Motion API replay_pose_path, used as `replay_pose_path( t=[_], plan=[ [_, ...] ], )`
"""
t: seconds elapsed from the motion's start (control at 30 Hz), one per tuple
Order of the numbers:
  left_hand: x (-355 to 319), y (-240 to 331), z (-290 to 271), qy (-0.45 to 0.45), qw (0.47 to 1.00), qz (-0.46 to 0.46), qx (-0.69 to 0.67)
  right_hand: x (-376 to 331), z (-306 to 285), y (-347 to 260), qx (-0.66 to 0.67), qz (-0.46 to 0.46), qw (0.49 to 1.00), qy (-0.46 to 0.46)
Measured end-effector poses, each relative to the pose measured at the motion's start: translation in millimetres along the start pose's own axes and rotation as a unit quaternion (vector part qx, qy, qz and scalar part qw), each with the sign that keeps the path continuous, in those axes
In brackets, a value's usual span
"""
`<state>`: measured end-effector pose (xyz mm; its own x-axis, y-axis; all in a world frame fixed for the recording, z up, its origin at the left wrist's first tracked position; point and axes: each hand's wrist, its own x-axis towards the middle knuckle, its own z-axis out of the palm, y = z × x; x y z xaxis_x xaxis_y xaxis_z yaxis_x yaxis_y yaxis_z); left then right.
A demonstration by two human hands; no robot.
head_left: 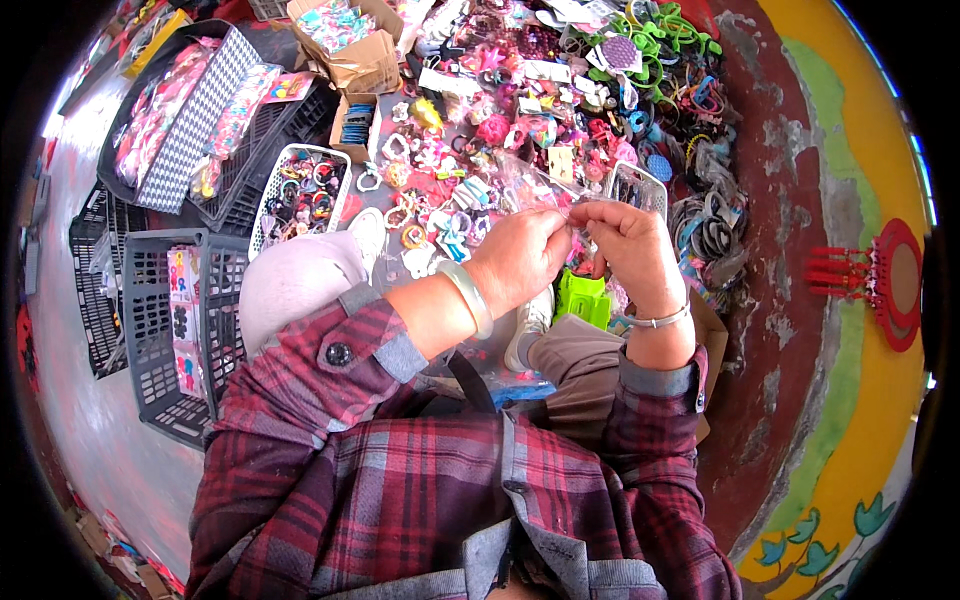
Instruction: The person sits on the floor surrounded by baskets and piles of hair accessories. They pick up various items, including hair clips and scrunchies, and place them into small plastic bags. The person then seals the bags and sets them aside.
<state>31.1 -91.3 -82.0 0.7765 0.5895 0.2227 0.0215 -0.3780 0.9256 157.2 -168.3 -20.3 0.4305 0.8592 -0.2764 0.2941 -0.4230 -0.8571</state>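
Observation:
My left hand (520,258), with a pale bangle on its wrist, and my right hand (637,252), with a thin metal bracelet, meet in front of me. Thumbs and fingertips of both are pinched together almost touching. Whatever they pinch is too small to make out. Just beyond them lies a crumpled clear plastic wrapper (530,180); whether it reaches my fingers I cannot tell. Below my hands, between my knees, sits a bright green plastic container (583,298). A large pile of hair ties and hair ornaments (490,130) spreads over the floor ahead.
Left of my knee stand a white basket (262,215) of small hair ties and a grey crate (225,330). Beside the pile are a small carton (345,150), green headbands (660,45) and a white basket (650,185). A painted wall (800,300) rises on the right.

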Motion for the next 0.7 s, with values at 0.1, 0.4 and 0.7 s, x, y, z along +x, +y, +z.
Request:
replay_pose_path(
  t=[0.1,0.4,0.7],
  plan=[
    [-1,0,2,0.004,1.0,0.007,0.001,-4,-2,-2,-0.033,-0.006,0.999,-0.017],
    [-2,-4,5,0.012,0.999,0.038,0.02,-5,9,-4,0.081,0.03,0.995,-0.042],
    [4,-1,-5,-0.023,0.999,-0.032,0.017,-1,13,-1,0.404,0.104,0.907,-0.055]
  ],
)
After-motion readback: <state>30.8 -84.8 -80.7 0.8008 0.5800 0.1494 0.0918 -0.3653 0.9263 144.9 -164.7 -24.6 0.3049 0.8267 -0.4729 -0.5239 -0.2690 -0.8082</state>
